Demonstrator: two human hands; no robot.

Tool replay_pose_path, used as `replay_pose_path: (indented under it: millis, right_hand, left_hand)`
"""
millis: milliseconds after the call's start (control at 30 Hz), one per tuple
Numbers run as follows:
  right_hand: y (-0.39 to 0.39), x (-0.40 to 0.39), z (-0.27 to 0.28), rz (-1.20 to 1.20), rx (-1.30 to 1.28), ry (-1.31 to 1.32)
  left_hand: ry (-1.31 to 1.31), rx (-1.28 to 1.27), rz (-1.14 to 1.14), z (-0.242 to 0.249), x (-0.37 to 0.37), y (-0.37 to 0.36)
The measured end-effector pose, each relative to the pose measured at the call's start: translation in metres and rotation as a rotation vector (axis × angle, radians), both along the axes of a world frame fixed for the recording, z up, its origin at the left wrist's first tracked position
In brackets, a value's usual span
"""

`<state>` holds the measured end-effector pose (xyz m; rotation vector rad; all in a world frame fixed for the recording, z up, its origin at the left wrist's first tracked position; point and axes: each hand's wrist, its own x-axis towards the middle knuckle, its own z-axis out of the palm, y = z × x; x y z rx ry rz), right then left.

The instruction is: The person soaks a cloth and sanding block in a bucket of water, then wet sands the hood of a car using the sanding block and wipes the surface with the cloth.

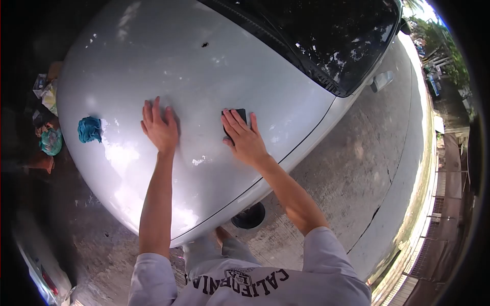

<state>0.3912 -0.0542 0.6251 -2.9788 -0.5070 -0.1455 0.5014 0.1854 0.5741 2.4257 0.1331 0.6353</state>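
Note:
I lean over the silver hood [204, 76] of a car. My left hand [160, 126] lies flat on the hood with its fingers together, holding nothing. My right hand [243, 136] presses a small black pad [238, 115] against the paint; only the pad's far edge shows beyond my fingers. The two hands are roughly a hand's width apart. A crumpled blue cloth [90, 129] rests on the hood to the left of my left hand.
The dark windshield [332, 35] rises at the top right. A side mirror [382, 80] sticks out at the right. Concrete pavement [367, 168] lies around the car. Bags and clutter [47, 117] sit at the left. The wheel [249, 217] shows below the hood.

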Motion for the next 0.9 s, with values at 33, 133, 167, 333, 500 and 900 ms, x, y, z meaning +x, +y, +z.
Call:
replay_pose_path:
  millis: [33, 133, 167, 333, 500, 900]
  right_hand:
    - [-0.026, 0.019, 0.010, -0.053, -0.044, -0.019]
    - [-0.107, 0.116, 0.027, -0.460, -0.113, -0.160]
    - [-0.096, 0.137, 0.017, -0.442, -0.116, -0.152]
    - [0.081, 0.090, -0.024, -0.522, 0.032, -0.207]
    - [0.110, 0.047, -0.013, -0.009, -0.105, 0.008]
    - [0.174, 0.055, -0.040, -0.398, 0.023, -0.063]
  left_hand:
    - [0.089, 0.084, 0.133, -0.011, 0.004, 0.045]
    - [0.384, 0.076, 0.541, -0.074, -0.011, 0.175]
    - [0.450, 0.050, 0.705, -0.089, -0.020, 0.201]
    - [0.458, 0.026, 0.734, -0.108, -0.024, 0.238]
    - [0.464, 0.030, 0.745, -0.100, -0.027, 0.235]
    - [0.426, 0.083, 0.736, -0.097, -0.029, 0.233]
